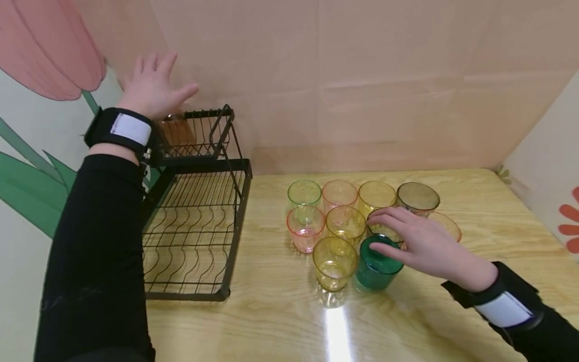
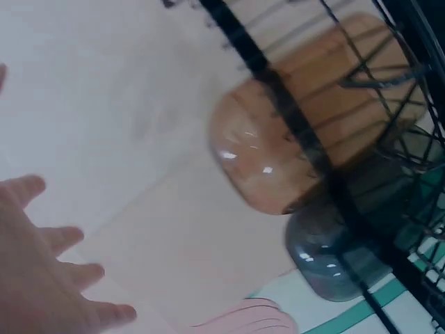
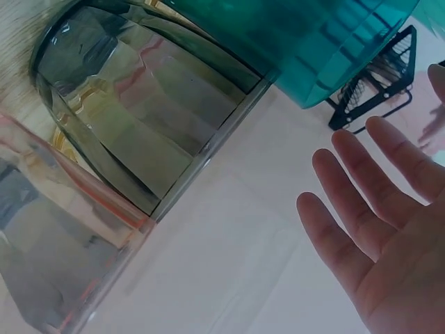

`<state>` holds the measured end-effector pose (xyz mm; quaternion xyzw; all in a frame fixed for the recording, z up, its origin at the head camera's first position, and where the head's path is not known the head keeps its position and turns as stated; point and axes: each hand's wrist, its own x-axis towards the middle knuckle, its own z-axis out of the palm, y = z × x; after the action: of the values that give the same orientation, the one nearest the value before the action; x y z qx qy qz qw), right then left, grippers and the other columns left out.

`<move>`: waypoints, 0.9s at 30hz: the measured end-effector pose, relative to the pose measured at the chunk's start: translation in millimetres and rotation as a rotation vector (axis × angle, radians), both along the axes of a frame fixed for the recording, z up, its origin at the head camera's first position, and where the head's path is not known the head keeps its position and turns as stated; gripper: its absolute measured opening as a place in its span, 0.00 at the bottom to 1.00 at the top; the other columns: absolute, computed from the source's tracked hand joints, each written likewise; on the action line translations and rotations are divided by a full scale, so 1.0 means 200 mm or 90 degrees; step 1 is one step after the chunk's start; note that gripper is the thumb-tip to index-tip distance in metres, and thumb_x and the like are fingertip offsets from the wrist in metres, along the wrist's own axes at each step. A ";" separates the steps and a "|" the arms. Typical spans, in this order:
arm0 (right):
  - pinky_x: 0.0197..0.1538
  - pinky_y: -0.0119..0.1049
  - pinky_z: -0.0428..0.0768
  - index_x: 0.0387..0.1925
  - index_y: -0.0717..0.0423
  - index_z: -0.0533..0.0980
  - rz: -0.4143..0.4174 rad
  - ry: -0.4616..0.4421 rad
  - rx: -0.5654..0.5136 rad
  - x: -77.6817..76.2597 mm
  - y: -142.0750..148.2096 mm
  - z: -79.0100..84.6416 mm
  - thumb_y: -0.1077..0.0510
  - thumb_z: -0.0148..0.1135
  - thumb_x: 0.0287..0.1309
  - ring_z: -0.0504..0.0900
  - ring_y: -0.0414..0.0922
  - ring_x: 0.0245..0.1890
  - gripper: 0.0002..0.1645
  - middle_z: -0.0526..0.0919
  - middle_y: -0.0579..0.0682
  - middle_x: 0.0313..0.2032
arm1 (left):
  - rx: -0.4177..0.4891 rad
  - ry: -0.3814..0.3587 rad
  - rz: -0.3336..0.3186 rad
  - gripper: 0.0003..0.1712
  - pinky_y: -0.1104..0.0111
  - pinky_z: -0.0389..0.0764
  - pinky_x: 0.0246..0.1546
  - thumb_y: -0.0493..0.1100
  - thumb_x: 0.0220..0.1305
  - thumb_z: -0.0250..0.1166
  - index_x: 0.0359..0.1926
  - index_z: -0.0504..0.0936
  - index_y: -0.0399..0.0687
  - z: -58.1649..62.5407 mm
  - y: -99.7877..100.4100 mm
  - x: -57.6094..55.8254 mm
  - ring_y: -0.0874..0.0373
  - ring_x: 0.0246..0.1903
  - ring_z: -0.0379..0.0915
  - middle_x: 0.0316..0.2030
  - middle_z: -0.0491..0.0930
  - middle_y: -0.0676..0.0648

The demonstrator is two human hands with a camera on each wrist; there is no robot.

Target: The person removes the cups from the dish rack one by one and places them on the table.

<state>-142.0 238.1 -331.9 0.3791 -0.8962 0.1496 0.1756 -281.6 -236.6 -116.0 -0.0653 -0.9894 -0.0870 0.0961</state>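
Note:
My left hand [image 1: 151,90] is raised above the upper tier of a black dish rack [image 1: 246,191], fingers spread and holding nothing. On that tier sit an amber glass [image 2: 254,149] and a dark grey glass [image 2: 323,254], seen through the wires in the left wrist view. My right hand [image 1: 422,241] hovers with extended fingers over a teal glass [image 1: 377,276]. The right wrist view shows its fingers [image 3: 341,233] apart from the glasses. Beside the teal glass stands a yellow glass [image 1: 333,271]; a greyish glass [image 3: 139,111] behind it is partly hidden by my hand.
More coloured glasses stand close together: green [image 1: 304,193], pink [image 1: 339,195], yellow [image 1: 377,193] and grey [image 1: 418,197] at the back. A red-rimmed glass [image 1: 305,231] and another yellow one [image 1: 345,223] are in the middle. An orange-rimmed glass [image 1: 448,226] is at the right.

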 end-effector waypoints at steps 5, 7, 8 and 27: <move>0.26 0.30 0.72 0.51 0.53 0.77 0.003 0.002 0.000 0.01 -0.01 -0.01 0.47 0.70 0.55 0.69 0.26 0.22 0.25 0.78 0.47 0.50 | -0.007 -0.058 0.054 0.56 0.31 0.22 0.56 0.78 0.62 0.40 0.74 0.20 0.59 -0.07 -0.05 -0.04 0.35 0.66 0.05 0.70 0.12 0.38; 0.25 0.29 0.72 0.51 0.54 0.77 0.004 0.004 0.001 0.01 -0.01 -0.01 0.47 0.70 0.55 0.68 0.26 0.22 0.25 0.78 0.47 0.50 | -0.006 -0.076 0.062 0.57 0.30 0.23 0.56 0.79 0.61 0.40 0.74 0.20 0.59 -0.11 -0.07 -0.06 0.34 0.66 0.05 0.70 0.13 0.36; 0.25 0.29 0.71 0.51 0.53 0.77 0.005 0.005 0.001 0.01 -0.01 -0.02 0.47 0.70 0.55 0.68 0.26 0.22 0.25 0.78 0.47 0.50 | -0.007 -0.084 0.066 0.57 0.30 0.24 0.57 0.79 0.60 0.40 0.74 0.21 0.59 -0.13 -0.08 -0.07 0.34 0.66 0.05 0.70 0.13 0.35; 0.22 0.26 0.67 0.50 0.51 0.78 0.006 -0.005 0.006 0.03 -0.03 -0.02 0.46 0.70 0.55 0.66 0.27 0.20 0.24 0.78 0.46 0.49 | -0.060 -0.132 0.110 0.37 0.36 0.58 0.57 0.52 0.66 0.56 0.70 0.58 0.41 -0.24 -0.11 -0.10 0.24 0.64 0.43 0.65 0.52 0.25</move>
<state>-136.8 231.7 -336.9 0.3838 -0.8956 0.1477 0.1697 -302.2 -257.7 -164.9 0.0246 -0.9990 -0.0382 -0.0025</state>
